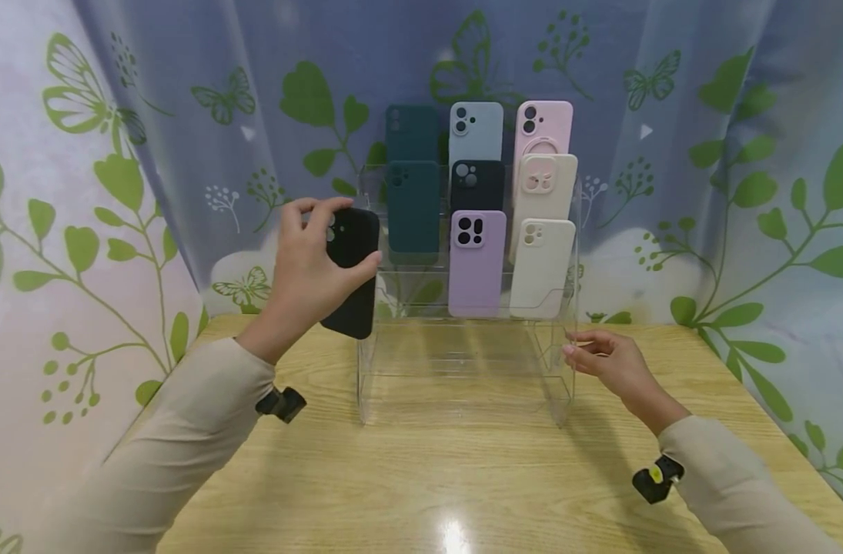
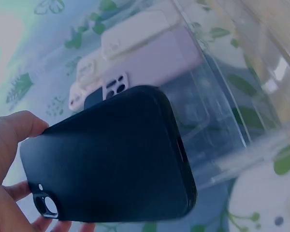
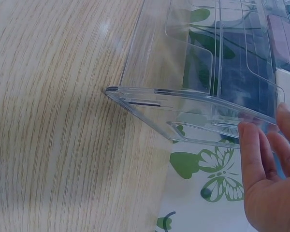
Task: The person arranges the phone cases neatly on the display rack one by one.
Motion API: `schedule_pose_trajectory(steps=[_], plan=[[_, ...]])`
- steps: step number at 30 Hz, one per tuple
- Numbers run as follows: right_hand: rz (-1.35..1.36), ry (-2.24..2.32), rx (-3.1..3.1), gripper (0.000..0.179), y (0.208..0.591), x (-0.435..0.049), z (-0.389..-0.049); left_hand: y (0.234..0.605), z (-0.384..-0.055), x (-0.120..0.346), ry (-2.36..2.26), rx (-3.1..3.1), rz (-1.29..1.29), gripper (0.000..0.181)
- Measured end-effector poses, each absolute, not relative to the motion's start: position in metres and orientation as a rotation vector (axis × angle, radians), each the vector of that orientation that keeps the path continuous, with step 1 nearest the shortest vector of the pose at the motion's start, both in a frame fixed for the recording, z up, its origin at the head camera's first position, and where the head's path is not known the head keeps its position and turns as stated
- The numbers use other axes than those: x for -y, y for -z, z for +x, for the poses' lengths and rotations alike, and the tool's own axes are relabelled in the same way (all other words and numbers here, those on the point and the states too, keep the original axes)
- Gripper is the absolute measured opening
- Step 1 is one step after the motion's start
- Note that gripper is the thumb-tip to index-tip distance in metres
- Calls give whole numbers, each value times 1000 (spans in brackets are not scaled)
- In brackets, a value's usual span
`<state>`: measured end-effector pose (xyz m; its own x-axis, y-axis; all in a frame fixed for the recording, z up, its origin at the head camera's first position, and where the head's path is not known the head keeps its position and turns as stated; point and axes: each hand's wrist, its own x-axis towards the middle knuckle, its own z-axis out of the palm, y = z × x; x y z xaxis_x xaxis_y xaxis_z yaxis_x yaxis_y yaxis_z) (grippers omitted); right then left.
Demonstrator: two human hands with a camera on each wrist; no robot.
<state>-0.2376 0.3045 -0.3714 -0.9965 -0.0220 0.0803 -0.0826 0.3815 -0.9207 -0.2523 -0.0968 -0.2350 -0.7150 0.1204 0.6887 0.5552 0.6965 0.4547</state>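
My left hand [image 1: 317, 258] grips a black phone case [image 1: 355, 288] by its long edges, thumb on one side and fingers on the other. The case is held upright and slightly tilted beside the left end of a clear acrylic display stand [image 1: 463, 377]. In the left wrist view the black case [image 2: 106, 159] shows its broad back, with the camera cutout low near the fingers. My right hand [image 1: 611, 365] is at the stand's right side panel. Seen from the right wrist, thumb and fingertips of that hand [image 3: 270, 169] pinch the panel's edge.
Tiered on the stand are dark green cases [image 1: 413, 208], a light blue one [image 1: 476, 131], another black one [image 1: 478, 185], a purple one [image 1: 476, 269], a pink one [image 1: 544, 127] and white ones [image 1: 542, 269]. The wooden table [image 1: 421, 477] meets a leaf-patterned curtain [image 1: 269, 46] behind.
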Motion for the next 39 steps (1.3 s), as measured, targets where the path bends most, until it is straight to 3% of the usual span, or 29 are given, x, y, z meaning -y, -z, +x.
schedule_pose_trajectory(steps=[15,29,39], plan=[[93,-1684,2577,53,371,-305,-241,233,-280,40,843,2166,-451,62],[81,-1680,2593,55,371,-304,-238,273,-320,23,876,2137,-262,60],[94,-1678,2589,54,372,-305,-239,280,-319,9,734,2210,-190,64]])
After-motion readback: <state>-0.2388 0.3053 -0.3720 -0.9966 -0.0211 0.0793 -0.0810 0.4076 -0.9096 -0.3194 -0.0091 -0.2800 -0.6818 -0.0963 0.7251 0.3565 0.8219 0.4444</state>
